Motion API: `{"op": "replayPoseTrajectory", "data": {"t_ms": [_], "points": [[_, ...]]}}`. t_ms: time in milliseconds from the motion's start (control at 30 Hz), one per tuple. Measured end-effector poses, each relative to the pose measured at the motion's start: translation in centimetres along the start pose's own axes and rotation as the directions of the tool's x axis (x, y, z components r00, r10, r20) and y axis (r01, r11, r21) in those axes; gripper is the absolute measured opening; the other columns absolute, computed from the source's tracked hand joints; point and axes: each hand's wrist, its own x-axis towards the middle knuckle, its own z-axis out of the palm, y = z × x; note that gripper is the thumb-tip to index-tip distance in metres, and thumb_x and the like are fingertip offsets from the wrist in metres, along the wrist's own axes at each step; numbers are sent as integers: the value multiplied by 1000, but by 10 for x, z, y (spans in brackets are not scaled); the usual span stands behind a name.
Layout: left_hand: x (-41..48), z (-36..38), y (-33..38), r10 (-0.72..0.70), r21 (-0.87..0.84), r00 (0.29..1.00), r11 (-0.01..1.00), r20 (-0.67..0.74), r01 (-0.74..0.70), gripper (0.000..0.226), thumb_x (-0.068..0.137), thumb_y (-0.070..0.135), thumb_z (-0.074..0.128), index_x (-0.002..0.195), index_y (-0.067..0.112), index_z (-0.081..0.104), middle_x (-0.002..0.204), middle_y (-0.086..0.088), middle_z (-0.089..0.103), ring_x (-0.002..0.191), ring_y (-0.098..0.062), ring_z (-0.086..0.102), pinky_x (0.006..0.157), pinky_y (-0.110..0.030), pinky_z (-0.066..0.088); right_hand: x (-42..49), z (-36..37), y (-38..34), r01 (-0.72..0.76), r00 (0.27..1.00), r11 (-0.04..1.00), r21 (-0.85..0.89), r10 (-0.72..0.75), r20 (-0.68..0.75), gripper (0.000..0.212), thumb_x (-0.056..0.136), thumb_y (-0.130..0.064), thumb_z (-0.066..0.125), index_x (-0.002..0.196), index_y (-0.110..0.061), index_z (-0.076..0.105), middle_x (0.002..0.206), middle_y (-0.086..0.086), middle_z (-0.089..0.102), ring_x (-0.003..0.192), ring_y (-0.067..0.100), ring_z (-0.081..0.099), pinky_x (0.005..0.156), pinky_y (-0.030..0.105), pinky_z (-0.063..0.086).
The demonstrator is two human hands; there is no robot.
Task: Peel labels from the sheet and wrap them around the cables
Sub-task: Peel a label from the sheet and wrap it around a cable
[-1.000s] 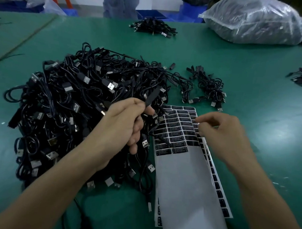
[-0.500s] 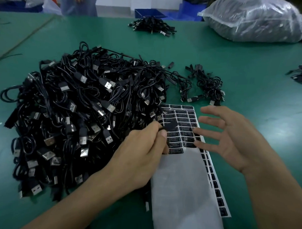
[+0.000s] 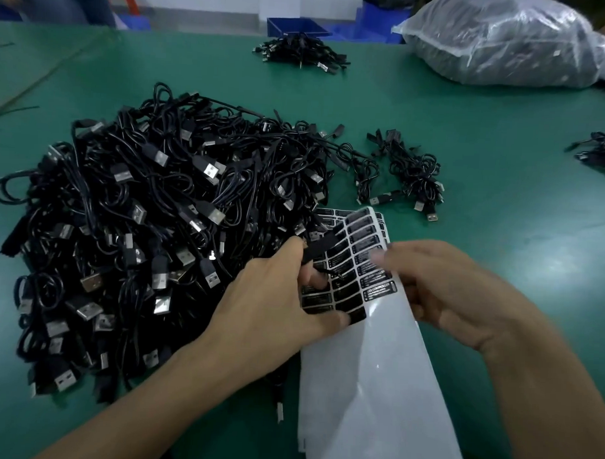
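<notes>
Risk noted: the label sheet, lying at the table's near edge beside the cable pile, is bowed upward at its far end. A hard pull could crease it or tear a label, and a freed adhesive face could catch a finger or a stray cable. The right hand, blurred, curls its fingers round the sheet's right edge, gripping it. The left hand pinches a short black strip between thumb and forefinger above the labels; whether it is cable or label cannot be told.
</notes>
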Motion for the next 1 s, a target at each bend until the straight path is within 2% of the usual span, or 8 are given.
{"op": "replayPoseTrajectory", "data": {"t_ms": [100, 167, 300, 467, 533, 633, 833, 1000], "points": [[1, 1, -2, 8, -15, 1000, 1000, 0, -8, 47, 54, 59, 75, 77, 44, 36, 94, 28, 65, 56, -6, 60, 56, -41, 56, 0, 0, 6, -29, 998, 989, -142, 37, 56, 45, 66, -19, 87, 106, -5, 69, 94, 15, 77, 81, 28, 74, 75, 40, 62], [1, 2, -4, 17, -54, 1000, 998, -13, -18, 45, 60, 45, 78, 74, 42, 36, 89, 23, 67, 52, -7, 57, 53, -41, 55, -1, 0, 8, -36, 992, 990, -137, 52, 113, 42, 71, -8, 86, 109, -4, 68, 103, 16, 76, 94, 33, 75, 83, 46, 61], [1, 2, -6, 84, -157, 994, 983, -67, -94, 45, 74, 22, 78, 71, 32, 34, 79, 13, 71, 45, 2, 47, 46, -17, 41, 1, 6, 8, 26, 999, 998, -48, -25, 34, 29, 79, 9, 77, 104, -3, 71, 100, 17, 77, 88, 32, 76, 72, 38, 62], [-2, 4, -1, 108, -104, 993, 988, -38, -112, 43, 63, 50, 78, 70, 37, 38, 86, 26, 70, 51, 4, 52, 47, -15, 36, 2, 24, 13, 90, 989, 996, 26, -86, -117, 21, 77, 2, 80, 92, -5, 67, 82, 16, 76, 67, 23, 73, 55, 28, 57], [-3, 5, 0, 96, -97, 995, 990, -38, -100, 47, 62, 50, 79, 70, 33, 36, 85, 26, 70, 50, 4, 50, 49, -20, 36, 1, 27, 15, 91, 987, 995, 28, -87, -137, 24, 79, -3, 81, 97, -1, 65, 82, 20, 75, 71, 25, 72, 63, 34, 59], [-4, 6, 1, 93, -63, 995, 994, -37, -95, 44, 61, 52, 76, 70, 40, 34, 84, 30, 69, 50, 6, 50, 50, -22, 36, 0, 29, 16, 78, 988, 995, 69, -68, -137, 27, 80, -3, 79, 102, 3, 65, 96, 25, 75, 86, 34, 74, 83, 47, 60], [-3, 6, 1, 120, -38, 991, 992, -55, -123, 43, 71, 44, 77, 69, 50, 35, 82, 31, 69, 48, 3, 49, 49, -19, 34, -1, 28, 18, 71, 993, 985, 155, -54, -110, 22, 79, -5, 78, 98, 0, 68, 95, 22, 76, 77, 28, 73, 67, 37, 62], [-4, 6, 2, 121, -76, 990, 989, -67, -126, 38, 68, 52, 73, 69, 44, 36, 79, 26, 70, 44, 0, 47, 45, -17, 33, -1, 33, 16, 66, 992, 983, 173, -46, -115, 31, 78, -1, 79, 106, 2, 66, 93, 21, 76, 78, 31, 74, 72, 41, 63]]}}
